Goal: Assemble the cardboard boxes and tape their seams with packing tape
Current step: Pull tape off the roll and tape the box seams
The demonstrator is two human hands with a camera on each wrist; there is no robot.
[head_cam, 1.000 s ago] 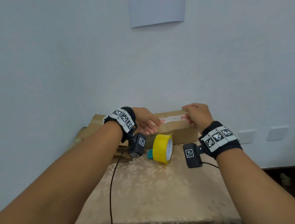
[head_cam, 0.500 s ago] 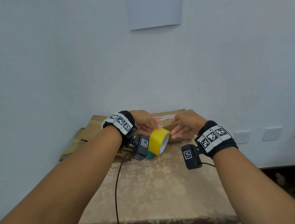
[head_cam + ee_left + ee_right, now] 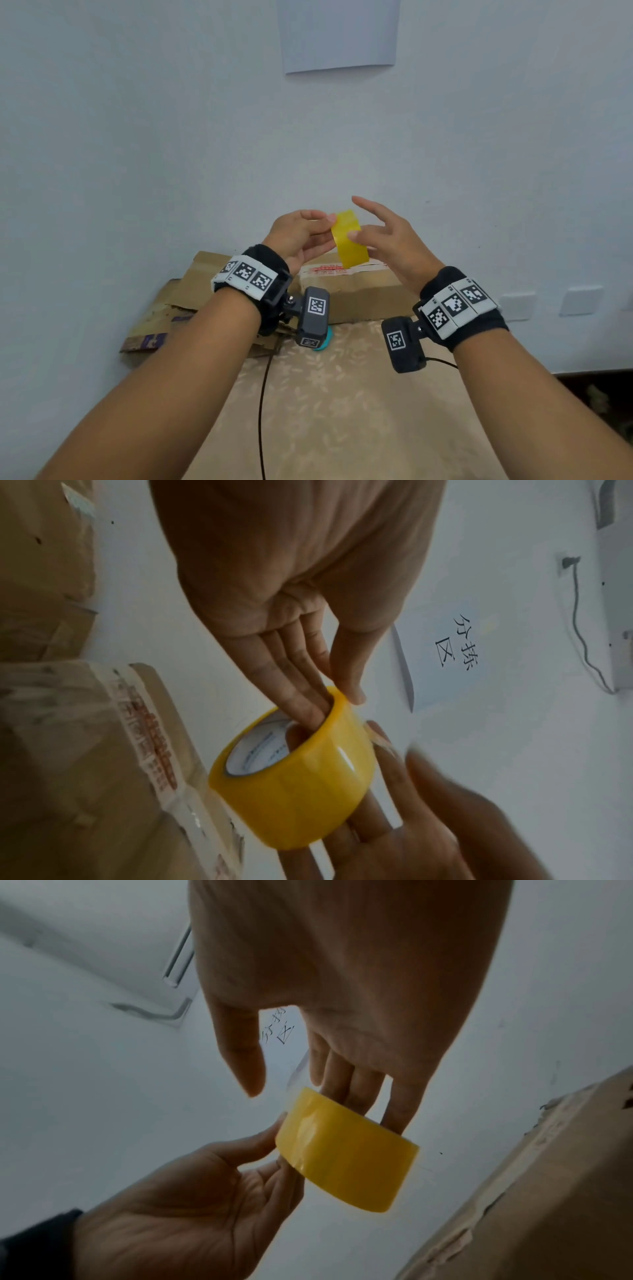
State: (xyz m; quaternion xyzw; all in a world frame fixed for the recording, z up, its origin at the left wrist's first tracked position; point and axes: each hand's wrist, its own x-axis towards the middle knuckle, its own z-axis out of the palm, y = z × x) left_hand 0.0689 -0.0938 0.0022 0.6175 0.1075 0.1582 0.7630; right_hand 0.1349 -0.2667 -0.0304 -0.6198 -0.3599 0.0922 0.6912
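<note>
A yellow packing tape roll (image 3: pixel 349 240) (image 3: pixel 301 785) (image 3: pixel 346 1158) is held up in the air above a closed cardboard box (image 3: pixel 359 294) (image 3: pixel 85 764) (image 3: pixel 548 1191). My left hand (image 3: pixel 308 233) (image 3: pixel 308 685) grips the roll, fingers pushed into its core and thumb on the outer rim. My right hand (image 3: pixel 387 236) (image 3: pixel 342 1069) has straight fingers laid against the roll's outer face, the thumb standing off it in the right wrist view. Old white tape with red print (image 3: pixel 329 270) runs along the box's top seam.
The box stands at the back of a beige patterned table (image 3: pixel 342 411), against the wall. Flattened cardboard (image 3: pixel 171 308) lies at the back left. A teal object (image 3: pixel 323 344) peeks out under my left wrist camera. A black cable (image 3: pixel 262 411) runs down the table.
My left hand took the roll off the table and raised it above the box. My right hand left the box's top tape and came to the roll.
</note>
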